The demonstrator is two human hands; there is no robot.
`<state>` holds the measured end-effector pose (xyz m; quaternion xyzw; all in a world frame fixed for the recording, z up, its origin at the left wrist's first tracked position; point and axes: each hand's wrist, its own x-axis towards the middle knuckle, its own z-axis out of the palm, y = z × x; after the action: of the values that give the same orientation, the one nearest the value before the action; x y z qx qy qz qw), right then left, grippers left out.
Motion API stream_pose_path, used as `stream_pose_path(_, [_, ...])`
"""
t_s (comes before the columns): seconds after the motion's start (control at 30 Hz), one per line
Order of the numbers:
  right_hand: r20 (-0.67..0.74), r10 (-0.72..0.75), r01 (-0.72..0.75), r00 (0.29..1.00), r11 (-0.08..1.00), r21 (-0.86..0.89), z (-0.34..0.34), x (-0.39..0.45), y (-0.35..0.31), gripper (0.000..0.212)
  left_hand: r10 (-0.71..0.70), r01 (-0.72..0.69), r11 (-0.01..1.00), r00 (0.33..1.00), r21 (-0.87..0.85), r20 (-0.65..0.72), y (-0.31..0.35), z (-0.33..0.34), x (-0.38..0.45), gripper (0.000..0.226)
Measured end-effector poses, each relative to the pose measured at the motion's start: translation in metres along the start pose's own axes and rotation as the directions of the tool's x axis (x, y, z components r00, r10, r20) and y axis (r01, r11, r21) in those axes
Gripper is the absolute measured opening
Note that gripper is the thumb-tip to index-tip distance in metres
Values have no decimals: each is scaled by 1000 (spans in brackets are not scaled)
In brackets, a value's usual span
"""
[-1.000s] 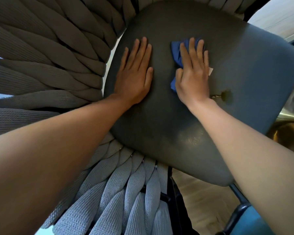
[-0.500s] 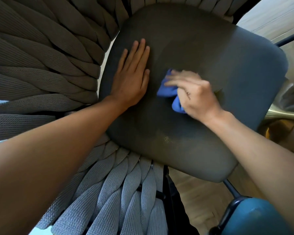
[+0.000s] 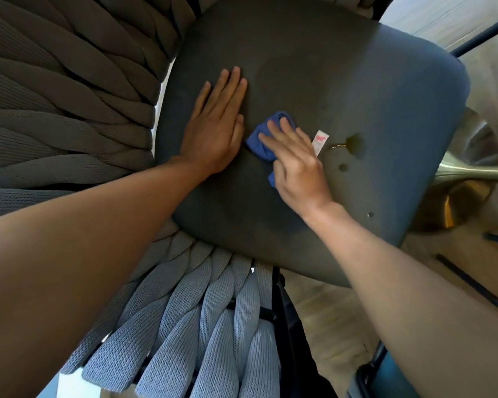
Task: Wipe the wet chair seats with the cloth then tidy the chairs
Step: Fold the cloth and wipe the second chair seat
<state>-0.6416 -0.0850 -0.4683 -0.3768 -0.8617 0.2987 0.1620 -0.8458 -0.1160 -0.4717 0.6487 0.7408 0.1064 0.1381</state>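
Hands: left hand stays flat on the seat; right hand, fingers straightened again, presses the cloth leftward, leaving the puddle to its right unwiped.

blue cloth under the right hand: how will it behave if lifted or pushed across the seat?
The cloth lies crumpled in soft folds under the right hand, so it is probably floppy and would droop if lifted. It looks thin and small, likely light. Pushed across the seat, it may bunch rather than slide flat; its tag already sticks out loose.
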Motion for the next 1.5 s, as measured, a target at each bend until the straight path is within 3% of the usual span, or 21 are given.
stream_pose_path(0.13, [58,54,-59,997,995,86,-11,-32,-12,40,-97,96,995,995,-35,-12,18,-8,4,60])
stream_pose_path(0.23, [28,207,-209,978,959,190,-23,-57,-24,38,-45,44,998,998,-42,-32,40,-6,1,58])
stream_pose_path(0.3, [-62,384,-356,921,897,262,-35,-74,-33,39,58,-59,997,998,-43,-14,58,2,-4,56])
stream_pose_path(0.4, [-213,585,-516,783,801,303,-58,-93,-39,45,175,-175,984,985,-40,-7,84,17,-12,56])
stream_pose_path(0.53, [-284,641,-570,713,766,298,-74,-87,-24,54,157,-158,988,987,3,40,98,33,-15,59])
stream_pose_path(0.6, [-285,610,-561,740,792,240,-73,-76,-4,58,159,-161,986,986,36,45,97,38,-15,60])
stream_pose_path(0.7, [-269,502,-525,822,851,-14,-66,-53,31,65,168,-170,984,985,60,42,95,39,-14,60])
stream_pose_path(0.83, [-245,423,-478,873,842,-249,-46,-42,46,67,164,-167,984,985,60,55,95,39,-13,60])
stream_pose_path(1.03, [-100,138,-159,985,953,-257,-43,-77,44,58,160,-160,987,985,-3,67,97,33,-12,62])
stream_pose_path(1.2, [110,-43,58,993,989,-137,-54,-102,37,46,105,-104,992,994,-67,13,100,24,-7,56])
stream_pose_path(1.27, [103,-25,28,994,999,-30,-64,-103,31,47,93,-94,992,996,-79,-17,99,19,0,48])
stream_pose_path(1.37, [-43,129,-128,991,991,33,-81,-84,27,53,113,-114,992,993,-57,-36,95,12,13,40])
stream_pose_path(1.5, [-138,373,-370,918,928,50,-98,-19,43,63,187,-186,982,979,14,-78,83,13,22,45])
